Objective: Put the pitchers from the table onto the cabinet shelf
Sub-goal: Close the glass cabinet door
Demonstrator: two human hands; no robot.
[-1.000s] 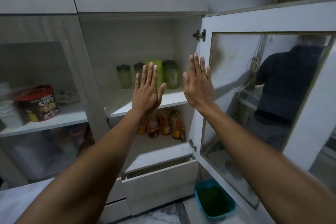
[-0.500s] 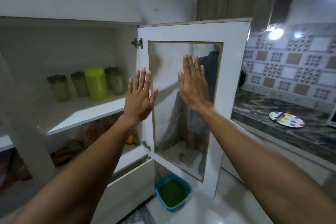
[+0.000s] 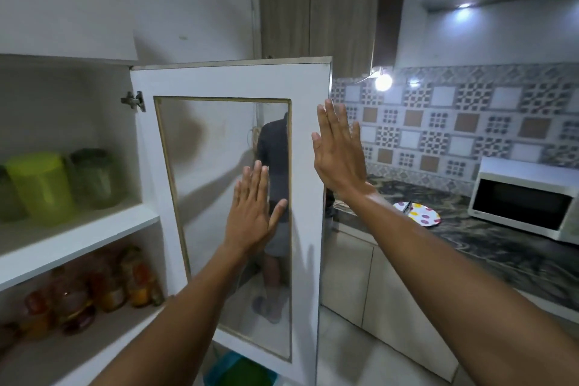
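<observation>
Green pitchers stand on the cabinet shelf (image 3: 78, 236) at the left: a bright lime one (image 3: 39, 186) and a darker translucent one (image 3: 94, 178) beside it. My left hand (image 3: 253, 213) is raised flat with fingers apart in front of the glass panel of the open cabinet door (image 3: 228, 197). My right hand (image 3: 340, 150) is also flat and empty, held higher, at the door's outer edge. Neither hand holds anything.
Jars and bottles (image 3: 94, 288) fill the lower shelf. A dark stone counter (image 3: 485, 241) runs to the right with a spotted plate (image 3: 416, 213) and a white microwave (image 3: 526, 200). A blue tub (image 3: 238, 370) sits on the floor under the door. A person is reflected in the glass.
My view has swung to the right, from the shelves toward the counter. Both open hands moved right with it, the right hand passing the door's edge.
</observation>
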